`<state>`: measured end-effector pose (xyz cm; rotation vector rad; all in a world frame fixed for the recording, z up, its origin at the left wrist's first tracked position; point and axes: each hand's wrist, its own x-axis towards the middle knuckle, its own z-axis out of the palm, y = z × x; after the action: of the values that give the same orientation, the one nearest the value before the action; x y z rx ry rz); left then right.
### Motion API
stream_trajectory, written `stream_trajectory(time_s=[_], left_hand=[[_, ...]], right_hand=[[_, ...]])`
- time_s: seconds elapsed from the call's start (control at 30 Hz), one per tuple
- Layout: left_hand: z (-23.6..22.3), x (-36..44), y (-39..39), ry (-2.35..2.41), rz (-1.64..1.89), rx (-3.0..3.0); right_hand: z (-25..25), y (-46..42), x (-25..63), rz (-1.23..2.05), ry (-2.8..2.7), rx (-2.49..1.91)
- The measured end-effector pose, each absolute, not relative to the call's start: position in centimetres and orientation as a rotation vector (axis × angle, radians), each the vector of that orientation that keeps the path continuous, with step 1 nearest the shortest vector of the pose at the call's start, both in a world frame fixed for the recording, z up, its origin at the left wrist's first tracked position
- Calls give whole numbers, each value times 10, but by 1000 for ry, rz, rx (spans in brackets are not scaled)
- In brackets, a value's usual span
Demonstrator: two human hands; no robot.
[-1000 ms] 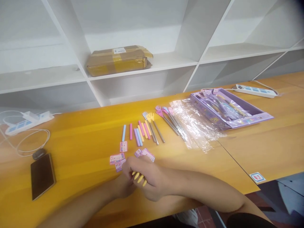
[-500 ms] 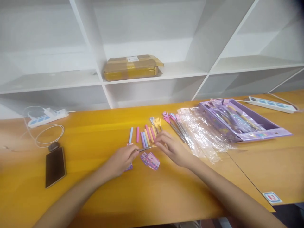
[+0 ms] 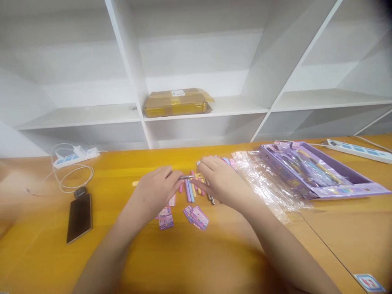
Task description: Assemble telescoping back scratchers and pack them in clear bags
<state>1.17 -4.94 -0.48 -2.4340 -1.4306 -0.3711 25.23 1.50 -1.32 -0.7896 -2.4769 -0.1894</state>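
My left hand (image 3: 157,190) is closed in a pinch on a thin metal stick (image 3: 186,177) held level above the yellow wooden table (image 3: 122,249). Opposite it, my right hand (image 3: 219,181) has its fingers curled at the stick's other end, over a row of pastel sleeves (image 3: 191,192) and small forks. A yellow end of the stick (image 3: 135,183) shows left of my left hand. Small pink and purple cards (image 3: 196,215) lie just in front of both hands.
Clear plastic wrappers (image 3: 263,179) and a purple box of utensils (image 3: 318,173) lie to the right. A dark phone (image 3: 79,216), cable and power strip (image 3: 75,156) are at the left. A taped parcel (image 3: 177,102) sits on the white shelf behind. Another power strip (image 3: 358,149) lies far right.
Both hands have moved away from me, from the near table edge to over the row of sleeves and forks. The left hand now pinches a metal stick, and the view has tilted up.
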Motion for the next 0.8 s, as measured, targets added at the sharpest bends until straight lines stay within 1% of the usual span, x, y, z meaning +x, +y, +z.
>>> stream_trajectory(time_s=[0.07,0.13,0.23,0.37,0.47,0.57,0.6,0.7,0.8], left_hand=[[-7,20,-51,-1409,-342,-2425],[-12,25,-51,-1358,-327,-2438],[-20,26,-46,-1282,-361,-2441],[-13,10,-31,-1307,-404,-2336],[2,-26,-22,-1363,-412,-2259],[15,-81,-17,-1429,-485,-2012],[18,-100,-16,-1456,-512,-1956],[18,-144,-12,-1532,-613,-1842],[15,-159,-6,-1546,-605,-1891]], right_hand=[[-20,16,245,-322,-2455,-805],[-31,17,238,-374,-2410,-820],[-40,21,233,-381,-2403,-874],[-32,35,245,-339,-2546,-952],[-22,59,281,-339,-2568,-1028],[-18,91,338,-342,-2513,-1155],[-18,101,359,-328,-2477,-1227],[-19,115,410,-312,-2222,-1634],[-14,110,438,-325,-2087,-1838]])
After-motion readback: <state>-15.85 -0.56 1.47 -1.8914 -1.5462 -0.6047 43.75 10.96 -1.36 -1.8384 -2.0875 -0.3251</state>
